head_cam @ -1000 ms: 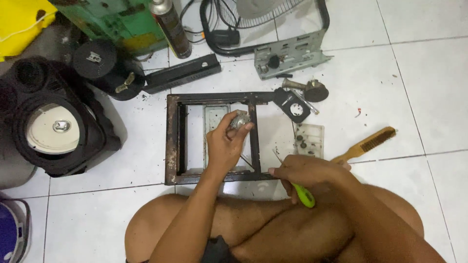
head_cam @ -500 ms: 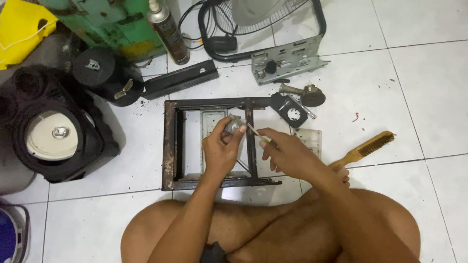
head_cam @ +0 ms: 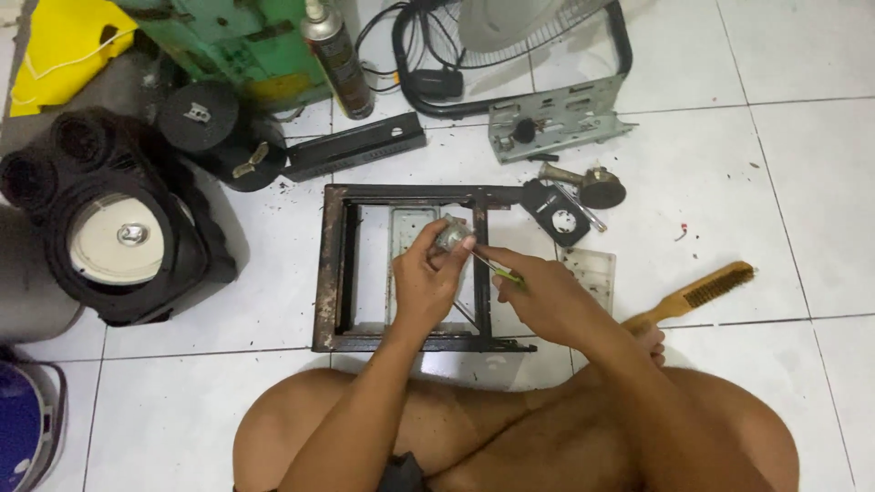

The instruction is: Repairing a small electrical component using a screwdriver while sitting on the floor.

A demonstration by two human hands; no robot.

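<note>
At the far left a black speaker box (head_cam: 109, 241) with a pale round cone sits on the white tiled floor (head_cam: 802, 182), and beside it lies a black round cap (head_cam: 199, 117) with a wing nut. Further in stands a spray can (head_cam: 339, 59), tall and smooth, close enough to the work that a stray elbow could tip it over.

The rusty metal frame (head_cam: 333, 273) lies flat on the floor in front of the crossed legs, its bars flaked and rough. Above it the left hand (head_cam: 424, 287) is pinched around a small grey metal part (head_cam: 450, 234), dull and rounded, held just over the frame's middle bar. The grip is by fingertips only, so a hard push could twist the part loose and drop it among the frame's bars.

The right hand (head_cam: 542, 296) is closed around a slim screwdriver (head_cam: 497, 269) with a green handle, its tip at or very near the part; the contact point is too small to tell for sure. If the tip slips off, it would likely jab the left fingers, which sit right in its line.

To the right lie a black square plate (head_cam: 558, 219) with a round hole, a clear plastic cover (head_cam: 592, 271) speckled with dirt, and a wooden wire brush (head_cam: 697, 293). Loose grit on the slick tiles could hide any small screw that falls.
</note>
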